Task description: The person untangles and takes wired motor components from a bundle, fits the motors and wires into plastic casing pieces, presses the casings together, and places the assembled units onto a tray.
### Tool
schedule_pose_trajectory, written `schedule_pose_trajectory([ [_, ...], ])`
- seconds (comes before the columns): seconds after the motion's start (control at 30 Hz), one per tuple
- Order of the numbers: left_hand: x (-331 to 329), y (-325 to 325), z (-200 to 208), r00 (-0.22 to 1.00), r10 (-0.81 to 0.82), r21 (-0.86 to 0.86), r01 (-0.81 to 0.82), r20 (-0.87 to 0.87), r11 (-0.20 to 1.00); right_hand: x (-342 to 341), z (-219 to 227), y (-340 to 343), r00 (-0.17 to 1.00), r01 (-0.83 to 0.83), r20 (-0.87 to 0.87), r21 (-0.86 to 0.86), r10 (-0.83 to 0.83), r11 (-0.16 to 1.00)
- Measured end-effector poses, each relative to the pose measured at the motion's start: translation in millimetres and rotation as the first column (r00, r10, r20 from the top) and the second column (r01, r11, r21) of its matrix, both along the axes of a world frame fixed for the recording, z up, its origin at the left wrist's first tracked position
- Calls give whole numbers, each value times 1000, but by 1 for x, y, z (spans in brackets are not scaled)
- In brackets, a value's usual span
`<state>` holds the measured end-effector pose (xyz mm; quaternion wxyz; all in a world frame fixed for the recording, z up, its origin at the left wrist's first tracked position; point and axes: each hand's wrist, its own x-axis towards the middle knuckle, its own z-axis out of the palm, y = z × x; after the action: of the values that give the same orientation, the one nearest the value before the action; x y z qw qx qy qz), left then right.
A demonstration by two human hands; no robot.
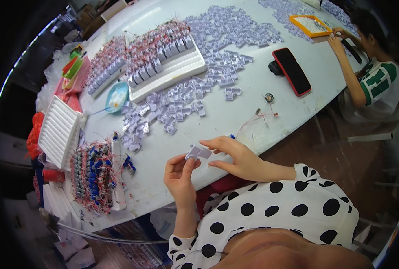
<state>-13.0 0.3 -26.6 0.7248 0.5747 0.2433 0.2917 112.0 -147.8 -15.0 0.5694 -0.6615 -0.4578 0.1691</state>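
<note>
Just over the table's near edge, my left hand (180, 175) pinches a small pale plastic housing (201, 152) between thumb and fingers. To its right is my right hand (240, 158), its thumb and fingers apart around the housing's right side; nothing shows in its grip. Loose pale housings (177, 107) of the same kind lie spread beyond my hands. A small round metal part (269, 97) and thin red wires (256, 119) with a little connector rest past my right hand. A small blue piece peeks out behind that hand.
A red-framed phone (293, 74) lies on the right. White trays (170, 78) hold rows of wired housings. A blue dish (117, 97) sits left of the loose pile. Nearer left is a rack of wired parts (92, 177). A co-worker (370, 67) works beside a yellow tray (293, 19).
</note>
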Motion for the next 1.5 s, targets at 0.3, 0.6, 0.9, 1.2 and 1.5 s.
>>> schedule_pose_trajectory([
  [0.3, 28, -5, -12, 964, -176, 56, 191, -199, 980, 30, -17, 0, 900, 181, -399, -21, -174, 983],
  [0.6, 57, 10, 10, 909, -326, 847, 376, -260, 375, 45, -25, -20, 786, 63, -617, 5, -46, 998],
  [0.9, 50, 10, -3, 915, -292, 847, 378, -279, 374, 54, -22, -40, 930, 122, -329, -149, -165, 981],
  [1.2, 38, 4, -40, 941, -281, 545, 339, -190, 767, 76, -66, -54, 757, 299, 571, 127, -317, 946],
  [1.5, 35, 6, -37, 933, -306, 488, 361, -192, 795, 73, -55, -58, 791, 237, 558, 98, -251, 967],
])
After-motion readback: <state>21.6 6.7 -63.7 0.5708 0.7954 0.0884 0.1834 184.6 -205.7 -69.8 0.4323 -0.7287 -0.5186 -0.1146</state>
